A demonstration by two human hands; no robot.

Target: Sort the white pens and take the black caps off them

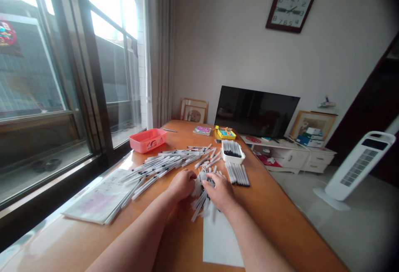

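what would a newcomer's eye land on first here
Probably the white pens strewn across the table, with the left hand and right hand at the nearer ones. Then the pink tub by the table's left edge and the black TV beyond its far end.

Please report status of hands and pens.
Left hand, right hand at small pen pile; grip unclear. White container holds pens. Larger pen pile lies left.

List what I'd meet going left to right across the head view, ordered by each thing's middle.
Papers → pink basket → left hand → right hand → white box → TV → clock → fan.
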